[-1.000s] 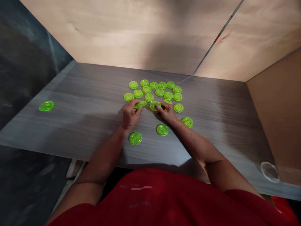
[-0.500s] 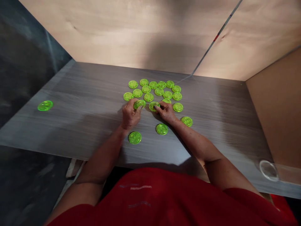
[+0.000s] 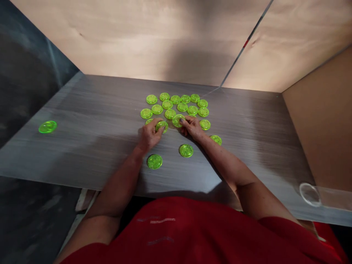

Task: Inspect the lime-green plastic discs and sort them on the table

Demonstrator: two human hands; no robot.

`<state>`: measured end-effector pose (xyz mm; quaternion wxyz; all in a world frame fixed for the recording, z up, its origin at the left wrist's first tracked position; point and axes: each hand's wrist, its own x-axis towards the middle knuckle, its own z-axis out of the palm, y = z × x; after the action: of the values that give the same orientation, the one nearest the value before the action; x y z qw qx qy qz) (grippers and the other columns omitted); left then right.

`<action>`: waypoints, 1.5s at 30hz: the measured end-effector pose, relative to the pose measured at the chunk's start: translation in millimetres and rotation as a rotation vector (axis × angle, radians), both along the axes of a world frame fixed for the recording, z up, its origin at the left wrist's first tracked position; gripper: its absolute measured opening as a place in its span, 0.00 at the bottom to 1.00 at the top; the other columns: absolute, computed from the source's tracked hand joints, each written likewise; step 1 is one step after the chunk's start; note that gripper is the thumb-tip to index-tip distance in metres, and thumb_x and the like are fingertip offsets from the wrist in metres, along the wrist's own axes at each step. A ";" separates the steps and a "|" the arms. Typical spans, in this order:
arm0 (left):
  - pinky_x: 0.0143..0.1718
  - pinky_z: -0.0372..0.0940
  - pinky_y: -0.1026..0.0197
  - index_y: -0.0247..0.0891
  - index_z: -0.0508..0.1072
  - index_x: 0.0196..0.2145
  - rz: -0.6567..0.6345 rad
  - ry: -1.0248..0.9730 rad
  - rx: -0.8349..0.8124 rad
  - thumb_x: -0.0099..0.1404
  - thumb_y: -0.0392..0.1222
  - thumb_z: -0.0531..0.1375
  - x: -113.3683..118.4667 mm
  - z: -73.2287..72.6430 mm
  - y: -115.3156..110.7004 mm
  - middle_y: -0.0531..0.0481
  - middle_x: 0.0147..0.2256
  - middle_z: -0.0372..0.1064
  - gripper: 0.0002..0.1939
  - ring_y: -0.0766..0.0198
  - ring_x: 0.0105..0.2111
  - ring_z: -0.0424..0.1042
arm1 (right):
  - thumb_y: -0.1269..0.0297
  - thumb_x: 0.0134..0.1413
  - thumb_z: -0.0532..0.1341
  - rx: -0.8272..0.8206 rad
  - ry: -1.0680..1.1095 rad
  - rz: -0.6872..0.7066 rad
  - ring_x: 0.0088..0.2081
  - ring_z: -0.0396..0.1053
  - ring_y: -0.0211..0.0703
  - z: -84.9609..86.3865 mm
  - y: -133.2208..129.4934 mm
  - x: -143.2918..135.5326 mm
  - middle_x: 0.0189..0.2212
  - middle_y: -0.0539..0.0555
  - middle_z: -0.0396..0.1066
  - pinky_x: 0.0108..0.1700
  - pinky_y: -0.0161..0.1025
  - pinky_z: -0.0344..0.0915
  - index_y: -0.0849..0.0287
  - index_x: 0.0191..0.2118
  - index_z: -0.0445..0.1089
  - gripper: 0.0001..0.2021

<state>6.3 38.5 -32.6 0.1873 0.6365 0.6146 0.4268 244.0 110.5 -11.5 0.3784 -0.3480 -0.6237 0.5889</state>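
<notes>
Here we go: our left hand (image 3: 149, 136) pinches green disc (image 3: 161, 126), our right hand (image 3: 193, 129) clasps second disc (image 3: 177, 120), loose discs (image 3: 186, 150) around on tabletop (image 3: 104, 106).

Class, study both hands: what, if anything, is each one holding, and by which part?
The left hand holds a green disc by its edge; the right hand holds a second disc by its right side.

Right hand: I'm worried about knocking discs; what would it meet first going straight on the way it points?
The right hand, with its held disc leading, would probably meet the next disc, up and left in the picture; depth is unclear, so it might pass over.
</notes>
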 end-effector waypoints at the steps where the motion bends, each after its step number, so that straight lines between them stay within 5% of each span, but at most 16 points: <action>1: 0.42 0.75 0.56 0.41 0.83 0.54 0.002 0.043 0.014 0.73 0.50 0.66 -1.6 -1.0 0.7 0.45 0.42 0.86 0.17 0.55 0.38 0.82 | 0.17 0.53 0.70 0.002 -0.002 0.010 0.17 0.59 0.34 1.5 -0.8 0.0 0.18 0.47 0.68 0.19 0.34 0.54 0.54 0.32 0.70 0.39; 6: 0.55 0.77 0.50 0.41 0.85 0.55 0.047 0.239 0.066 0.76 0.47 0.61 -11.4 -6.3 4.6 0.40 0.47 0.85 0.18 0.48 0.48 0.83 | 0.19 0.55 0.69 0.015 -0.025 0.019 0.16 0.56 0.34 4.1 -1.8 0.0 0.17 0.44 0.65 0.19 0.34 0.52 0.53 0.33 0.70 0.37; 11: 0.53 0.76 0.50 0.40 0.84 0.59 0.229 0.327 0.203 0.76 0.51 0.65 -4.7 2.7 -1.9 0.37 0.52 0.82 0.20 0.47 0.49 0.82 | 0.24 0.55 0.72 0.028 -0.057 0.057 0.18 0.58 0.35 -2.0 1.8 0.8 0.19 0.43 0.67 0.21 0.35 0.56 0.54 0.39 0.71 0.34; 17: 0.45 0.78 0.58 0.41 0.85 0.58 -0.097 0.000 0.281 0.78 0.52 0.66 18.9 20.2 -6.1 0.42 0.54 0.84 0.18 0.57 0.45 0.82 | 0.37 0.66 0.70 0.399 -0.125 0.057 0.30 0.65 0.39 -14.2 -7.4 -5.2 0.28 0.48 0.71 0.34 0.38 0.63 0.56 0.37 0.74 0.24; 21: 0.51 0.79 0.56 0.40 0.86 0.53 -0.256 -0.068 0.269 0.77 0.50 0.68 17.4 25.7 -5.8 0.43 0.49 0.86 0.14 0.55 0.49 0.83 | 0.46 0.72 0.68 0.626 -0.167 0.075 0.35 0.68 0.44 -17.6 -12.9 -10.0 0.33 0.52 0.75 0.41 0.42 0.68 0.56 0.40 0.78 0.17; 32: 0.47 0.81 0.59 0.41 0.87 0.50 -0.276 -0.067 0.257 0.70 0.40 0.67 14.6 27.3 -11.1 0.45 0.46 0.85 0.13 0.57 0.47 0.84 | 0.53 0.68 0.71 0.442 -0.128 0.076 0.36 0.66 0.42 -9.2 -16.8 -9.0 0.36 0.51 0.73 0.40 0.41 0.66 0.56 0.42 0.75 0.12; 45: 0.57 0.80 0.51 0.41 0.83 0.57 -0.349 -0.007 0.290 0.77 0.43 0.64 15.3 16.7 -10.1 0.41 0.52 0.87 0.15 0.52 0.54 0.85 | 0.57 0.76 0.64 0.651 -0.237 0.120 0.40 0.69 0.48 -14.4 -13.6 -5.7 0.38 0.54 0.73 0.47 0.47 0.73 0.55 0.43 0.73 0.09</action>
<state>21.6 28.4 -15.9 0.1671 0.7519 0.4267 0.4740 238.4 96.9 -25.9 0.3593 -0.2376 -0.8377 0.3357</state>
